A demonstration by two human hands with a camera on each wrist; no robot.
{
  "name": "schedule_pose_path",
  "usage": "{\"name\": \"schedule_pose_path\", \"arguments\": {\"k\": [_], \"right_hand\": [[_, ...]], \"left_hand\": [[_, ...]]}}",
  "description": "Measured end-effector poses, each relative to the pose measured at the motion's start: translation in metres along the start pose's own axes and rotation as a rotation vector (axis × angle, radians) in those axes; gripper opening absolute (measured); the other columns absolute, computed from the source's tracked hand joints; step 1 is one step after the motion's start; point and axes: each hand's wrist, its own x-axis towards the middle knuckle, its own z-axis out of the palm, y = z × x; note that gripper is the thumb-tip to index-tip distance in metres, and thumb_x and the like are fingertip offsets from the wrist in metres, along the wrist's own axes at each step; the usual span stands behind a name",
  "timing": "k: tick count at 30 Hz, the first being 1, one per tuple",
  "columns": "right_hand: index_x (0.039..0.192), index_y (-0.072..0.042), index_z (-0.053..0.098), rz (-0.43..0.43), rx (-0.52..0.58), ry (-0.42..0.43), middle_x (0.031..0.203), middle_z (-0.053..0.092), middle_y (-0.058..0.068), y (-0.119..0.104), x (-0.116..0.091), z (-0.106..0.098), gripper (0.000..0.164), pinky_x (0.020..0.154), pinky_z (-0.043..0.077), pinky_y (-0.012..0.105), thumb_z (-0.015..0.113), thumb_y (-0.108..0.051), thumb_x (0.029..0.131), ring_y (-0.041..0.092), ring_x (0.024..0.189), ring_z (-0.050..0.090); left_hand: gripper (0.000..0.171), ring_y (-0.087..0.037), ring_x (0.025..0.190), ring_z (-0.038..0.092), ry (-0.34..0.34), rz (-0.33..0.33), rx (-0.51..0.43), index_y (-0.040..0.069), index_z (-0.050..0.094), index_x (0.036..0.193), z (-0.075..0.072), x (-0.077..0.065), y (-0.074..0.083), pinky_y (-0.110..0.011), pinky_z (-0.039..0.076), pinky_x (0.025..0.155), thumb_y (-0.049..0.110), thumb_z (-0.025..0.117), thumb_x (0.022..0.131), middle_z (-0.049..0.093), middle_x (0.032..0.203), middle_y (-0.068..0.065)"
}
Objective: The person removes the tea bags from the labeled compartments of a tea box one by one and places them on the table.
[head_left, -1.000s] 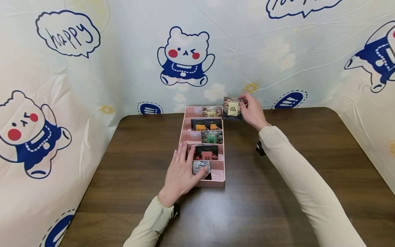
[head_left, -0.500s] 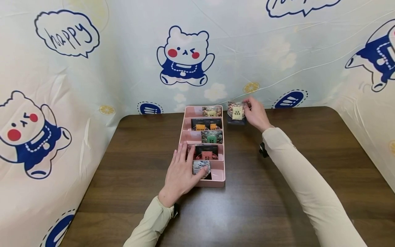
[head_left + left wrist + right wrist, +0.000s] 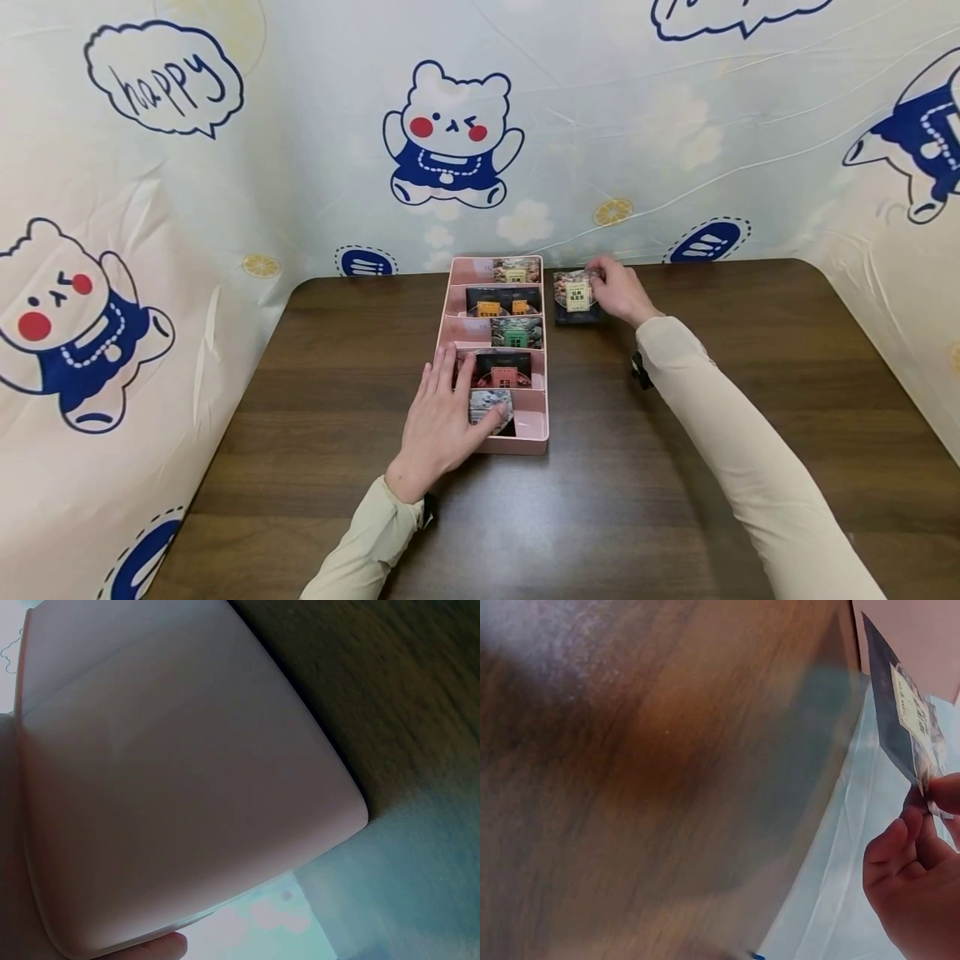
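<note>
My right hand (image 3: pixel 621 291) pinches a dark tea sachet (image 3: pixel 576 293) with a pale yellow label by its right edge, just right of the tray's far end. In the right wrist view the sachet (image 3: pixel 904 712) stands tilted between thumb and fingers; whether its lower edge touches the table I cannot tell. A pink compartment tray (image 3: pixel 528 446) lies lengthwise on the table. My left hand (image 3: pixel 442 417) rests on its near left side, fingers extended, thumb over the nearest compartment. The left wrist view shows the tray's outer wall (image 3: pixel 187 772) and one fingertip at its edge.
Tea sachets fill parts of the tray's compartments: yellow-labelled (image 3: pixel 517 271) at the far end, then orange (image 3: pixel 502 302), green (image 3: pixel 517 333), red (image 3: pixel 504 372) and grey-white (image 3: pixel 489 408) ones. A patterned cloth (image 3: pixel 600 125) hangs behind the brown table (image 3: pixel 637 500).
The right hand has brought the sachet down and slightly right, toward the table beside the tray. The left hand stays in place on the tray.
</note>
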Motion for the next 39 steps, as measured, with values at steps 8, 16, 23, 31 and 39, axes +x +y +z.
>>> {"name": "schedule_pose_path", "arguments": {"k": [8, 16, 23, 31, 39], "right_hand": [[0.125, -0.002, 0.055, -0.023, -0.045, -0.021, 0.117, 0.062, 0.021, 0.003, 0.001, 0.004, 0.031, 0.077, 0.044, 0.043, 0.041, -0.011, 0.099, 0.031, 0.088, 0.055], [0.125, -0.001, 0.054, -0.01, -0.072, -0.057, 0.103, 0.063, 0.02, 0.007, 0.001, 0.007, 0.032, 0.072, 0.043, 0.039, 0.042, -0.011, 0.097, 0.029, 0.079, 0.054], [0.127, 0.0, 0.053, 0.028, -0.093, -0.099, 0.108, 0.06, 0.019, 0.01, 0.002, 0.011, 0.036, 0.076, 0.043, 0.039, 0.044, -0.013, 0.095, 0.029, 0.085, 0.052], [0.129, 0.003, 0.051, 0.049, -0.156, -0.126, 0.12, 0.058, 0.024, 0.009, 0.004, 0.013, 0.039, 0.089, 0.045, 0.047, 0.047, -0.015, 0.095, 0.032, 0.096, 0.053], [0.13, 0.003, 0.051, 0.036, -0.195, -0.133, 0.121, 0.057, 0.025, 0.014, 0.007, 0.014, 0.039, 0.092, 0.044, 0.05, 0.046, -0.014, 0.094, 0.034, 0.101, 0.054]], "left_hand": [[0.087, -0.034, 0.149, 0.019, -0.01, -0.008, 0.0, 0.007, 0.037, 0.148, -0.001, 0.0, 0.0, -0.047, 0.018, 0.12, 0.07, 0.043, 0.088, 0.025, 0.157, -0.021], [0.086, -0.034, 0.149, 0.019, -0.015, -0.009, 0.002, 0.007, 0.037, 0.148, -0.001, -0.001, 0.0, -0.047, 0.018, 0.12, 0.069, 0.043, 0.088, 0.025, 0.157, -0.022], [0.087, -0.032, 0.149, 0.019, -0.022, -0.013, -0.008, 0.008, 0.036, 0.149, -0.001, -0.001, 0.001, -0.046, 0.017, 0.121, 0.07, 0.042, 0.088, 0.023, 0.158, -0.021], [0.086, -0.032, 0.149, 0.017, -0.002, -0.005, -0.01, 0.008, 0.036, 0.149, 0.001, 0.0, 0.0, -0.047, 0.018, 0.12, 0.069, 0.044, 0.088, 0.023, 0.159, -0.02], [0.087, -0.031, 0.15, 0.016, -0.029, -0.015, -0.006, 0.01, 0.034, 0.15, -0.001, 0.001, 0.0, -0.046, 0.016, 0.121, 0.07, 0.041, 0.088, 0.021, 0.16, -0.019]]}}
